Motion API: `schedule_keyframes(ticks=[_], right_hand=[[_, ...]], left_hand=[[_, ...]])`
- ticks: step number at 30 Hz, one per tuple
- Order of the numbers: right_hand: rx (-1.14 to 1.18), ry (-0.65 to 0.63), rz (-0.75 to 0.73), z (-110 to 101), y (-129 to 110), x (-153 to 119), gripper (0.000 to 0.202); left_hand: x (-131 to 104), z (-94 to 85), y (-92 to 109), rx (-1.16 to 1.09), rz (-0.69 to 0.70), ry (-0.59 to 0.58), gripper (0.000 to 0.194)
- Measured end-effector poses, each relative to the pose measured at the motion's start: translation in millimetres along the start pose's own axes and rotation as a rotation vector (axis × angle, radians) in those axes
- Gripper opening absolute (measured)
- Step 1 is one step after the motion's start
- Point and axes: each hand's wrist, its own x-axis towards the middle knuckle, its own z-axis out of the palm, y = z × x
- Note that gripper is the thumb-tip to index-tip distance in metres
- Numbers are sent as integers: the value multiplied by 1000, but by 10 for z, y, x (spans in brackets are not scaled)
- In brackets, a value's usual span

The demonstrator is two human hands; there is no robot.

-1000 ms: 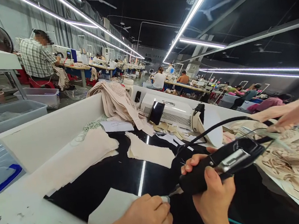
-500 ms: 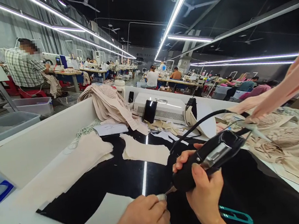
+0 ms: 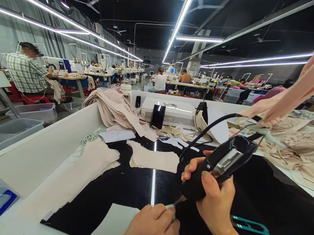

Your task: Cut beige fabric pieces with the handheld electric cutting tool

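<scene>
My right hand (image 3: 217, 198) is wrapped round a black corded hand tool (image 3: 217, 167) with a silver plate on its side. The narrow tip of the tool points down and left, close to the fingers of my left hand. My left hand (image 3: 152, 228) is closed, its fingertips pinching the edge of a pale fabric piece (image 3: 110, 224) on the black work surface (image 3: 126, 190). Whether the tip touches the fabric, I cannot tell. A teal-handled small tool (image 3: 250, 225) lies just right of my right wrist. Ahead lies a cream cut fabric piece (image 3: 153, 158).
A stack of cream pieces (image 3: 88, 162) lies left, beside a paper slip (image 3: 117, 135). Draped fabric (image 3: 109, 104), a white vented machine (image 3: 170, 112) and a phone-like black slab (image 3: 158, 116) stand at the back. Beige garments (image 3: 301, 149) are heaped right. A cord (image 3: 212, 126) arches behind the tool.
The view has shifted very slightly. Both hands keep their hold, and the tool stays in nearly the same place.
</scene>
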Motion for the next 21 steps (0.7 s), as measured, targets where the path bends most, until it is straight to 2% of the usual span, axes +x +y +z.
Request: schedule_keyframes(ticks=[3,11,21], right_hand=[[1,-2,-3,4,1,3,31],[-14,15,-8,33,0,23,33],[43,86,17,80,-119,66,33]], left_hand=[[-32,36,4,19,7,-53,12],[-38,26,6,14,-7,-74,10],[13,16,16,4,-20,42,11]])
